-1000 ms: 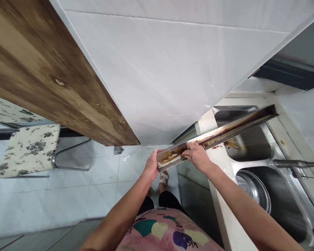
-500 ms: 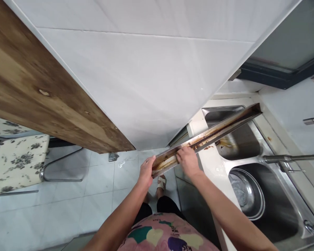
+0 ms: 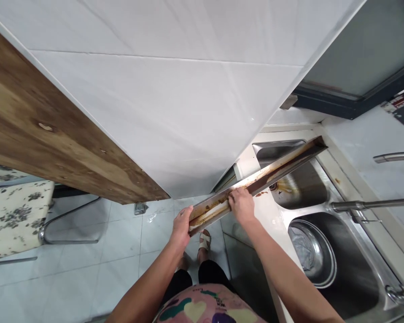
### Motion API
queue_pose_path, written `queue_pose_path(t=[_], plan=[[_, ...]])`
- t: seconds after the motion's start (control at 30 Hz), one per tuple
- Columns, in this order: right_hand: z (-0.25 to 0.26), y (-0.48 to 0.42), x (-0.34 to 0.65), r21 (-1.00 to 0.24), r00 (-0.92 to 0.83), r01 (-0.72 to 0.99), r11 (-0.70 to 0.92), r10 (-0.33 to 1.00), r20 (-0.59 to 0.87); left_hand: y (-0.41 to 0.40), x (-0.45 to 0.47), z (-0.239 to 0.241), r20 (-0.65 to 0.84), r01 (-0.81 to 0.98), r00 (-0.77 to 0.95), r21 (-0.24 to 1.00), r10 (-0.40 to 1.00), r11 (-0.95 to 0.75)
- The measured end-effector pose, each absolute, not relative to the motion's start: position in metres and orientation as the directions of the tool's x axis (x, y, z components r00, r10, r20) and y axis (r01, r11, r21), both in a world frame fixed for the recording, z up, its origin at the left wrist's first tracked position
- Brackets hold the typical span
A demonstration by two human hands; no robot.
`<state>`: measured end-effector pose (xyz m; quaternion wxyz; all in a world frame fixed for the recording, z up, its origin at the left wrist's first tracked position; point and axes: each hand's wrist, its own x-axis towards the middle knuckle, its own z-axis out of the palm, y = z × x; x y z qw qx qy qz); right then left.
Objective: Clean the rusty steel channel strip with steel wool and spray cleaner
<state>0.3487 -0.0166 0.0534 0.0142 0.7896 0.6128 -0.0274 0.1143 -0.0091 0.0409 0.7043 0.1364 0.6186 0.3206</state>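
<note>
Your left hand (image 3: 182, 226) grips a stained channel (image 3: 274, 174); your right hand (image 3: 242, 205), grasp hidden, apparently scrubs; further strokes need bracing.

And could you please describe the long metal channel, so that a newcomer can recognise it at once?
Find the steel sink on the right, set in the white counter. The metal channel slants across both, its near end in the left hand. Unlike the sink, it is narrow and straight, with brown stains along its inside.

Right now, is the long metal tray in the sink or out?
Out: the tray crosses over the sink, its near end in the left hand.
</note>
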Motion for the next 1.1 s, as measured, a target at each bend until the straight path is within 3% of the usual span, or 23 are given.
queue_pose_path(t=[0.17,0.33,0.5,0.63,0.8,0.93,1.1], plan=[[0.058,-0.005,0.384,0.048,0.448,0.894,-0.446,0.893,-0.032,-0.009,0.115,0.039,-0.79,-0.28,0.022,0.583,0.613,0.762],[0.058,-0.006,0.369,0.034,0.309,0.951,-0.308,0.948,-0.08,-0.009,0.115,0.036,-0.792,-0.295,-0.004,0.584,0.611,0.756],[0.06,-0.002,0.376,0.08,0.443,0.896,-0.436,0.891,-0.099,-0.008,0.116,0.038,-0.795,-0.307,0.015,0.574,0.607,0.759],[0.062,-0.001,0.376,0.066,0.299,0.954,-0.292,0.946,-0.125,-0.008,0.116,0.039,-0.794,-0.31,0.017,0.573,0.607,0.758],[0.061,0.0,0.378,0.1,0.41,0.91,-0.402,0.908,-0.085,-0.009,0.116,0.04,-0.797,-0.306,0.032,0.567,0.604,0.765],[0.056,-0.001,0.384,0.044,0.274,0.962,-0.271,0.959,-0.07,-0.008,0.116,0.042,-0.792,-0.306,0.038,0.571,0.609,0.762],[0.052,0.008,0.403,0.037,0.427,0.904,-0.427,0.904,-0.007,-0.007,0.117,0.043,-0.803,-0.304,0.06,0.551,0.592,0.778]])
